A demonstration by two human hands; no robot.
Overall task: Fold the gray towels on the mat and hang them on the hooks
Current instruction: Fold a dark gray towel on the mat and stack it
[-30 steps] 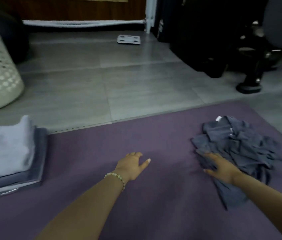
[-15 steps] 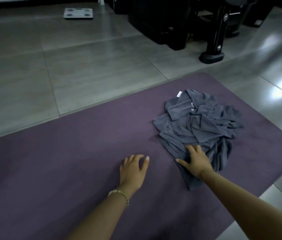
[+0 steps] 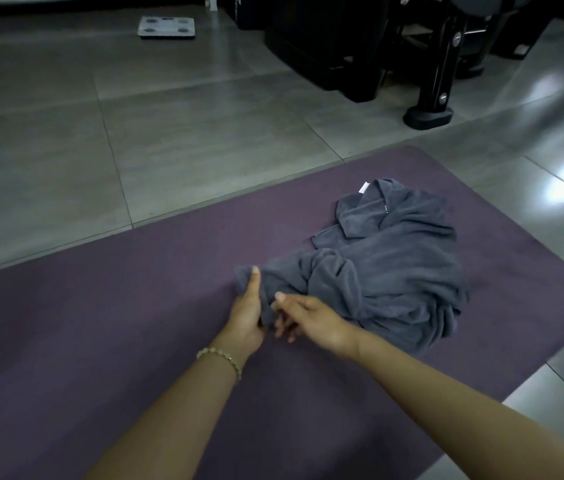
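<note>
**A:** Where were the hands?

**B:** Both were low over the mat [image 3: 100,323], side by side and almost touching. The left hand [image 3: 247,317], with a beaded bracelet [image 3: 220,358] at the wrist, gripped the near-left corner of the towels [image 3: 387,271]. Its thumb lay along the top of the cloth, and its other fingers were hidden underneath.

**A:** And the other one?

**B:** The right hand [image 3: 311,318] was just beside it. Its thumb and curled fingers [image 3: 284,332] pinched the same strip of cloth, which ran down between the two hands.

**A:** So neither hand was slack?

**B:** No, each was clamped on the cloth.

**A:** Where did the towels lie?

**B:** They were in a crumpled gray heap on the right part of the purple mat, beyond the hands and to their right. One corner was drawn out leftward into the left hand. I couldn't tell how many towels were in the heap. A small white tag [image 3: 363,187] showed at its far edge.

**A:** What was farther back?

**B:** Gray tiled floor [image 3: 204,133] ran past the mat's far edge. The foot of a black stand [image 3: 429,116] rested on the tiles at the far right, with dark furniture behind it. A pale scale [image 3: 166,27] lay flat on the floor at the top, well apart from the mat.
</note>
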